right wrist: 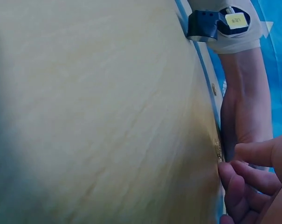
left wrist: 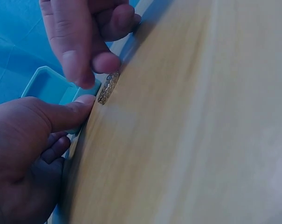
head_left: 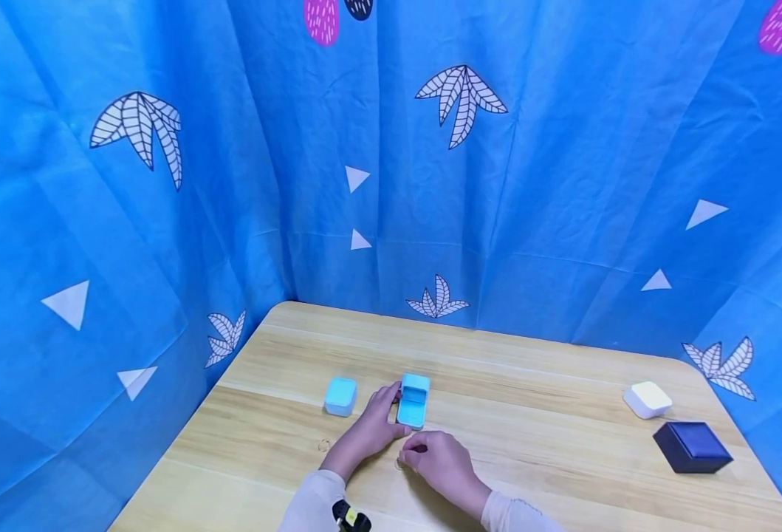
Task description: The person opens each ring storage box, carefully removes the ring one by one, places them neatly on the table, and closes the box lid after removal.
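Observation:
A small turquoise ring box (head_left: 414, 403) stands with its lid up on the wooden table. My left hand (head_left: 374, 431) grips it from the left, thumb at its front corner and fingers along its side. Just in front, my right hand (head_left: 442, 462) has thumb and forefinger brought together at a gold ring (left wrist: 108, 88) set with stones. In the left wrist view those fingertips overlap the ring's far end; I cannot tell whether they pinch it. The right wrist view also shows the ring (right wrist: 218, 150) low at the table surface, beside the thumb tip.
A second turquoise box (head_left: 340, 397), closed, stands left of my left hand. Another ring (head_left: 324, 445) lies nearer, beside the left forearm. Toward the right edge of the table (head_left: 563, 414) are a white box (head_left: 647, 400) and a dark blue box (head_left: 693, 448). Blue curtains hang behind.

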Available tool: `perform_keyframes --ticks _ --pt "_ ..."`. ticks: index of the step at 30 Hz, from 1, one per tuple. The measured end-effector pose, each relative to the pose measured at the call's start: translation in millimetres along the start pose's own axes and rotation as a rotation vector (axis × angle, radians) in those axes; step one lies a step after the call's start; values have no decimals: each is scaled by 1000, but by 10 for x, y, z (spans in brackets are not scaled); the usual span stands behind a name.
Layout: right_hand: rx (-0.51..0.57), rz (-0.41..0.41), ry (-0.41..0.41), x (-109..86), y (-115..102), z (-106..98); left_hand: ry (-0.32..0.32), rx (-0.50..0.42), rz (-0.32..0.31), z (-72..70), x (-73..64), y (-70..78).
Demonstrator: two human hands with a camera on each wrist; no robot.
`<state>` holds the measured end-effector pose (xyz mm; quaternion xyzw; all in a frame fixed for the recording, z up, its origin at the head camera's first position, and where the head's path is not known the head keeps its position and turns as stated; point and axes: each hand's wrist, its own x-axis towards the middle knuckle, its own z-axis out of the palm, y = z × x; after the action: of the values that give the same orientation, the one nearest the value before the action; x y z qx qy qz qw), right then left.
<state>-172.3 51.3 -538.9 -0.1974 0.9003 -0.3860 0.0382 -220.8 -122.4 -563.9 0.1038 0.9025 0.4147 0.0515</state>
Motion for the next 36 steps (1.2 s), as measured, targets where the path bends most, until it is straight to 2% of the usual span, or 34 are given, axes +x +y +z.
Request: perform_keyframes --ticks 11,20,36 --pt "-3 13 104 114 -69 -101 3 42 38 -25 -18 -5" --pt "-41 -2 168 248 -200 -260 -1 24 51 -14 -6 -17" --pt "-13 16 255 422 -259 -432 -10 11 22 -10 -16 -4"
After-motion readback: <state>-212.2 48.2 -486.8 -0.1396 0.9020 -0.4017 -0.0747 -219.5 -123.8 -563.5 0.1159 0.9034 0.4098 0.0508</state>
